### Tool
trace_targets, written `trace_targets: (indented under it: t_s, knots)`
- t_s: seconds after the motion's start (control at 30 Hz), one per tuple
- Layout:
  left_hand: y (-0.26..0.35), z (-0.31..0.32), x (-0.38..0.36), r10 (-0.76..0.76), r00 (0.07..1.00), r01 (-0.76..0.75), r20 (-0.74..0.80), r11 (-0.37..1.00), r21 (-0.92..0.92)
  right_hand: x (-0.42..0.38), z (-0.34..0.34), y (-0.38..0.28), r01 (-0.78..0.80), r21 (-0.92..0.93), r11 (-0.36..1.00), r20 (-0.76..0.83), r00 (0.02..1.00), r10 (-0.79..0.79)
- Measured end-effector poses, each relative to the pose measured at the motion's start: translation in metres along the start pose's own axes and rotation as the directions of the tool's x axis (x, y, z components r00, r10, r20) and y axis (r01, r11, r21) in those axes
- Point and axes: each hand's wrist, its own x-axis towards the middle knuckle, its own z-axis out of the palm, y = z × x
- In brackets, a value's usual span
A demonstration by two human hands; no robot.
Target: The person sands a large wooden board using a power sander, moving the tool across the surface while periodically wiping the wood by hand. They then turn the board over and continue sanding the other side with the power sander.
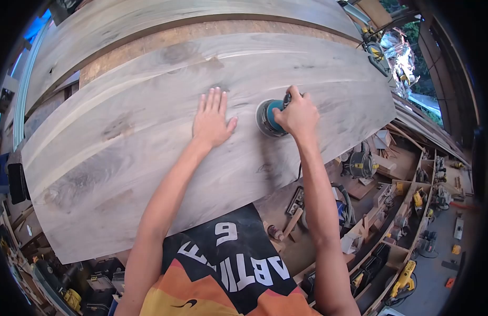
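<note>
While sander [269, 118] sat on wood slab [165, 147], R hand [296, 113] gripped it, L hand [211, 122] lay flat, fingers spread, on slab.

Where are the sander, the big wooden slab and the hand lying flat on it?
sander [266, 119], head view, teal body
wooden slab [149, 152], head view, bare top
left hand [211, 118], head view, back of hand

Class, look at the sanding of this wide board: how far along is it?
Done: hard to judge; the board looks evenly grey. In hand: the right hand grips the sander on the board, while the left hand lies flat beside it. Left: dark knots and blotches show toward the left end.
</note>
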Motion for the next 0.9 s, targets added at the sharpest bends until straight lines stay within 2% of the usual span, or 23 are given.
trace_targets:
  t_s: [0.1, 0.2, 0.3, 0.33, 0.4, 0.47, 0.57, 0.67, 0.77, 0.87, 0.9]
  knots:
    - [0.012, 0.004, -0.012, 0.230, 0.963, -0.219, 0.138, 0.972, -0.089, 0.016, 0.004, -0.015, 0.046, 0.016, 0.999, -0.010, 0.999, -0.046]
    - [-0.009, -0.020, -0.023, 0.113, 0.977, -0.095, 0.182, 0.990, -0.102, 0.026, 0.008, -0.028, 0.083, -0.001, 0.997, 0.009, 0.997, -0.083]
    - [-0.080, -0.031, -0.006, -0.132, 0.990, 0.125, 0.047, 0.985, 0.119, 0.029, 0.010, -0.039, 0.235, 0.103, 0.966, -0.048, 0.972, -0.231]
    - [-0.107, -0.033, 0.002, -0.194, 0.981, 0.194, -0.018, 0.963, 0.187, 0.030, 0.010, -0.047, 0.242, 0.115, 0.963, -0.053, 0.970, -0.238]
    - [-0.150, -0.041, 0.018, -0.259, 0.961, 0.276, -0.096, 0.917, 0.287, 0.037, 0.013, -0.066, 0.260, 0.120, 0.958, -0.064, 0.965, -0.254]
    - [-0.179, -0.050, 0.034, -0.316, 0.942, 0.335, -0.113, 0.879, 0.339, 0.047, 0.015, -0.086, 0.275, 0.140, 0.951, -0.039, 0.961, -0.272]
    - [-0.223, -0.056, 0.055, -0.368, 0.918, 0.397, -0.150, 0.854, 0.335, 0.066, 0.021, -0.113, 0.288, 0.082, 0.954, -0.032, 0.957, -0.287]
    - [-0.270, -0.055, 0.068, -0.327, 0.908, 0.393, -0.262, 0.880, 0.265, 0.084, 0.025, -0.132, 0.277, 0.073, 0.958, -0.063, 0.960, -0.273]
    - [-0.260, -0.079, 0.078, -0.465, 0.880, 0.475, -0.099, 0.855, 0.207, 0.074, 0.024, -0.136, 0.301, 0.074, 0.951, -0.058, 0.953, -0.297]
    - [-0.268, -0.065, 0.073, -0.354, 0.891, 0.419, -0.285, 0.883, 0.213, 0.076, 0.029, -0.144, 0.357, 0.076, 0.931, -0.119, 0.930, -0.347]
    - [-0.267, -0.064, 0.071, -0.355, 0.894, 0.414, -0.275, 0.887, 0.202, 0.074, 0.033, -0.145, 0.363, 0.076, 0.929, -0.146, 0.925, -0.350]
